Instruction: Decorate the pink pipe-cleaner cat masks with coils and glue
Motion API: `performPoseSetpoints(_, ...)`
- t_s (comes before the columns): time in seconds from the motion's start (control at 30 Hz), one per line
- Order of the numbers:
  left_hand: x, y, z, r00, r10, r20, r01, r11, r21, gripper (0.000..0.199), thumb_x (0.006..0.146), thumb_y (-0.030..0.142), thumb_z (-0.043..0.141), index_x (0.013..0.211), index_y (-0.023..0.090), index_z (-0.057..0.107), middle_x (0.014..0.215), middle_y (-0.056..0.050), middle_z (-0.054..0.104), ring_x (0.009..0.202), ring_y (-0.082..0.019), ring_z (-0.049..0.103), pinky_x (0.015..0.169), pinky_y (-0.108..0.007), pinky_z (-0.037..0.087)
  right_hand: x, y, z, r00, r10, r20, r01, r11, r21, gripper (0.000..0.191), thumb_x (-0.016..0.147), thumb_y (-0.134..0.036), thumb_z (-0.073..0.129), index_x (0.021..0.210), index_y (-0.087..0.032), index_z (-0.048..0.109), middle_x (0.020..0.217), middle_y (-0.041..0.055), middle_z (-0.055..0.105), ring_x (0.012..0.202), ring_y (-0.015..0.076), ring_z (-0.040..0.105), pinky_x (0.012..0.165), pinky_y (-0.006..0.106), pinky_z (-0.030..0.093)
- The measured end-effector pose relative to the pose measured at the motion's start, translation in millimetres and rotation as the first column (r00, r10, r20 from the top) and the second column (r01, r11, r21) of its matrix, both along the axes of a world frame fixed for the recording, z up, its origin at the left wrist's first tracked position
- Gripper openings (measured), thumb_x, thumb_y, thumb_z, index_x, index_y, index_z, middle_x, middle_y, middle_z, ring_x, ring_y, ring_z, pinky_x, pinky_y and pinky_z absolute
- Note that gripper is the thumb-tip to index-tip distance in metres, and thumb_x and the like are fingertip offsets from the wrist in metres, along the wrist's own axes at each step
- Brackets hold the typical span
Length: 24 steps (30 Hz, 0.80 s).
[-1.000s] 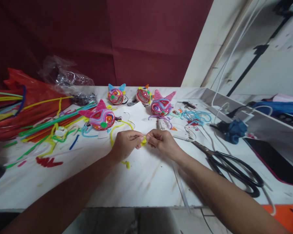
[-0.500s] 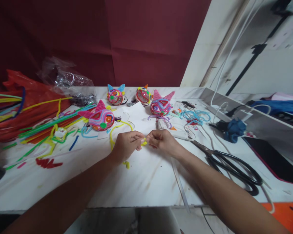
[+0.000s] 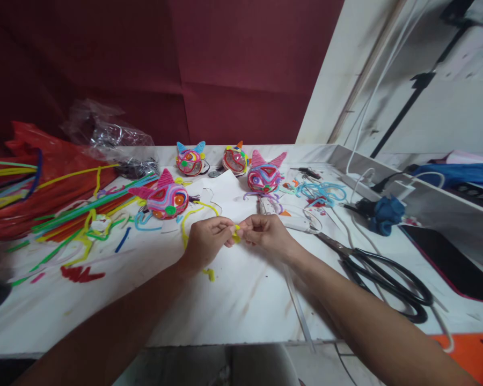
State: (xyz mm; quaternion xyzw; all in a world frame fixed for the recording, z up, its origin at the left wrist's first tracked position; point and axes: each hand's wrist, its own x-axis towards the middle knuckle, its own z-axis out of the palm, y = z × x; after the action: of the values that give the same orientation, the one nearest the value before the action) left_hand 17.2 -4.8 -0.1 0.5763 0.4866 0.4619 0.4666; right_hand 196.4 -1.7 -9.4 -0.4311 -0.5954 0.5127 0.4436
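Between my fingertips, over the middle of the table, is a small bent piece of yellow pipe cleaner. My left hand pinches it from the left, and my right hand pinches it from the right; the fingers hide part of it. A longer yellow pipe cleaner curves on the table behind my left hand. Below that hand lies a short yellow piece. Beyond my hands sit a pink-eared cat-face ornament on the left and another pink-eared ornament on the right.
Black-handled scissors and a phone lie to the right. A white glue gun rests behind my right hand, a clear glue stick nearer. Pipe cleaners and a red bag cover the left. Two ornaments stand farther back.
The view has shifted very slightly. Both hands stay in nearly the same place, still pinching the yellow piece, with a little finger movement.
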Motion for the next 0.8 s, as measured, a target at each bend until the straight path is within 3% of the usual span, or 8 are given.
performPoseSetpoints(0.3,2,-2,-0.7,0.999,0.003,0.047,0.002,0.996,-0.087,0.000,0.072,0.023,0.075,0.072,0.023,0.075,0.052,0.001,0.071,0.050,-0.018,0.068,0.062,-0.033,0.063,-7,-3,-2.4,0.991,-0.114,0.070,0.108,0.990,0.086,0.019,0.064,-0.040,0.070,0.062,-0.022,0.065,0.054,-0.0054,0.053,0.053,0.0103,0.041,0.052,0.026,0.030)
performPoseSetpoints(0.47,3,-4,3.1,0.993,-0.003,0.114,0.025,0.982,-0.188,0.004,0.070,0.020,0.078,0.070,0.023,0.075,0.053,0.000,0.071,0.054,-0.019,0.069,0.066,-0.034,0.064,-7,-6,3.0,0.991,-0.109,0.074,0.104,0.992,0.073,0.018,0.060,-0.039,0.064,0.061,-0.022,0.064,0.056,-0.0049,0.054,0.054,0.0099,0.042,0.054,0.026,0.032)
performPoseSetpoints(0.63,0,-6,4.0,0.963,-0.051,0.263,0.124,0.954,-0.273,0.009,0.070,0.017,0.083,0.069,0.022,0.076,0.060,-0.002,0.071,0.057,-0.016,0.068,0.068,-0.033,0.065,-7,-6,7.7,0.993,-0.090,0.071,0.087,0.996,0.034,0.021,0.056,-0.041,0.062,0.061,-0.021,0.065,0.057,-0.0032,0.058,0.055,0.0104,0.045,0.054,0.026,0.036)
performPoseSetpoints(0.8,1,-3,1.3,0.975,-0.051,0.218,0.112,0.953,-0.280,0.010,0.067,0.019,0.080,0.073,0.021,0.073,0.058,0.001,0.071,0.056,-0.016,0.068,0.064,-0.031,0.063,-7,-6,7.1,0.986,-0.130,0.104,0.130,0.991,0.012,0.019,0.056,-0.039,0.061,0.060,-0.021,0.063,0.054,-0.0040,0.056,0.051,0.0092,0.042,0.051,0.025,0.032)
